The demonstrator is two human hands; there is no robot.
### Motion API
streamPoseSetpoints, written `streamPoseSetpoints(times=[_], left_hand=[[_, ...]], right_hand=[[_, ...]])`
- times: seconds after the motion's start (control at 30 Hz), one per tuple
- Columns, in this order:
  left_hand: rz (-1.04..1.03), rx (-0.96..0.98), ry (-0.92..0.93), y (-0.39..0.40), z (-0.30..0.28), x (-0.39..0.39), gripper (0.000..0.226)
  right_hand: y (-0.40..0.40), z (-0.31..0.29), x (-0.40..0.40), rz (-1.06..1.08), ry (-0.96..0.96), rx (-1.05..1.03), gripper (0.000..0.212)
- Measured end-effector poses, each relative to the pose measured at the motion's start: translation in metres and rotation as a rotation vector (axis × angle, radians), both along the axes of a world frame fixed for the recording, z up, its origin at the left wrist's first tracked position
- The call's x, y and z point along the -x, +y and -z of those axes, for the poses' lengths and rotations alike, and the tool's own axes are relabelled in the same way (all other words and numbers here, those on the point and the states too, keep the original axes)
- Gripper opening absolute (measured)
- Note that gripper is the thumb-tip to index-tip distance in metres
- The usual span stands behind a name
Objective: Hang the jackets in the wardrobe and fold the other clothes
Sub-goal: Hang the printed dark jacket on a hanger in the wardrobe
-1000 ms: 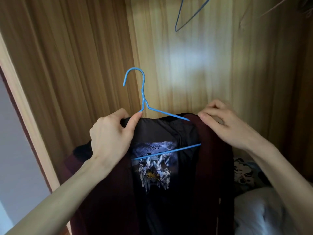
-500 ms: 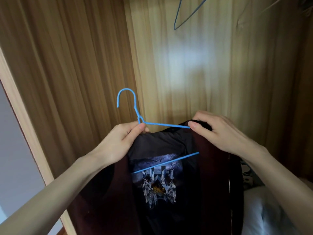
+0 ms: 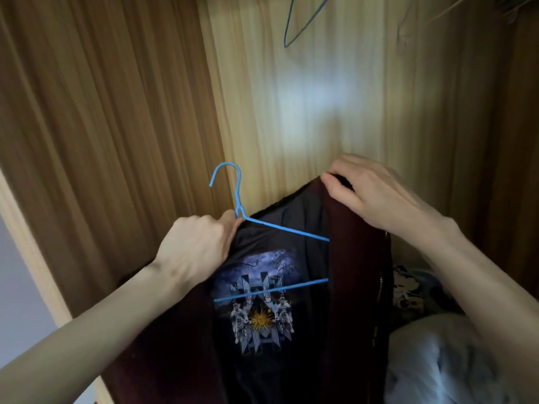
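Note:
A dark maroon jacket (image 3: 355, 287) with a black printed lining hangs open in front of me, inside the wooden wardrobe (image 3: 116, 112). A blue wire hanger (image 3: 239, 196) is threaded inside it, hook pointing up and left. My left hand (image 3: 198, 246) grips the jacket's left shoulder at the base of the hanger's neck. My right hand (image 3: 376, 193) pinches the jacket's collar edge and holds it above the hanger's right arm. The hanger's right end is hidden under the maroon cloth.
A second blue hanger (image 3: 303, 21) dangles at the top of the wardrobe. Patterned cloth (image 3: 408, 290) and a pale bundle (image 3: 443, 357) lie at the lower right. The wardrobe's light frame edge (image 3: 38, 263) runs down the left.
Both hands and the jacket dropped lower, then my right hand lifted the collar up and right, off the hanger's arm. My left hand closed tighter at the hanger's neck.

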State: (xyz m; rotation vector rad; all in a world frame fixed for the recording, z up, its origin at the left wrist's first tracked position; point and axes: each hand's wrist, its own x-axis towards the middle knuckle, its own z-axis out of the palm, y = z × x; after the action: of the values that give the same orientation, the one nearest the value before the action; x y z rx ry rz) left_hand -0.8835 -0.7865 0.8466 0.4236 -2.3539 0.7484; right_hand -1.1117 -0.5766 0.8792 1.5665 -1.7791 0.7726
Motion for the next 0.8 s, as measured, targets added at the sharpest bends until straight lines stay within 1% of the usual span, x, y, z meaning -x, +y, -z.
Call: streamPoseSetpoints(times=[0.1,0.17,0.23,0.33,0.37,0.4,0.43,0.5,0.53,0.57,0.6,0.67,0.7,0.73,0.8], left_hand=[[-0.022,0.027,0.101,0.006,-0.009,0.005,0.029],[0.015,0.008,0.207,0.009,-0.015,0.005,0.031],[0.056,-0.02,0.251,0.018,-0.021,0.002,0.031],[0.097,-0.039,0.243,0.029,-0.022,-0.003,0.031],[0.103,-0.046,0.252,0.03,-0.021,-0.004,0.031],[0.114,-0.048,0.273,0.031,-0.02,-0.004,0.032],[0.133,-0.043,0.295,0.03,-0.018,-0.004,0.032],[0.165,-0.058,0.311,0.032,-0.016,-0.004,0.033],[0.167,-0.084,0.312,0.033,-0.016,-0.003,0.035],[0.165,-0.14,0.303,0.033,-0.017,-0.003,0.038],[0.167,-0.239,0.276,0.03,-0.019,-0.004,0.041],[0.225,-0.562,0.141,0.018,-0.024,-0.009,0.045],[0.269,-0.707,0.05,0.012,-0.026,-0.014,0.043],[0.304,-0.791,-0.021,0.006,-0.026,-0.019,0.036],[0.348,-0.831,-0.06,-0.004,-0.022,-0.026,0.024]], right_hand=[[0.001,-0.004,-0.018,-0.083,0.009,0.024,0.038],[-0.001,-0.001,-0.027,-0.164,-0.016,-0.05,0.04],[-0.005,0.007,-0.029,-0.21,-0.059,-0.119,0.038],[-0.012,0.015,-0.022,-0.234,-0.14,-0.029,0.027],[-0.014,0.015,-0.021,-0.22,-0.186,-0.048,0.035],[-0.016,0.015,-0.019,-0.197,-0.225,-0.113,0.046],[-0.019,0.015,-0.019,-0.158,-0.219,-0.201,0.054],[-0.026,0.017,-0.02,-0.118,-0.126,-0.31,0.059],[-0.027,0.019,-0.02,-0.133,-0.103,-0.301,0.056],[-0.028,0.021,-0.021,-0.158,-0.097,-0.259,0.05],[-0.028,0.024,-0.021,-0.174,-0.097,-0.206,0.044],[-0.027,0.028,-0.016,-0.169,-0.113,-0.11,0.035],[-0.025,0.029,-0.014,-0.159,-0.127,-0.077,0.031],[-0.024,0.029,-0.011,-0.149,-0.142,-0.058,0.029],[-0.02,0.03,-0.006,-0.14,-0.172,-0.031,0.022]])
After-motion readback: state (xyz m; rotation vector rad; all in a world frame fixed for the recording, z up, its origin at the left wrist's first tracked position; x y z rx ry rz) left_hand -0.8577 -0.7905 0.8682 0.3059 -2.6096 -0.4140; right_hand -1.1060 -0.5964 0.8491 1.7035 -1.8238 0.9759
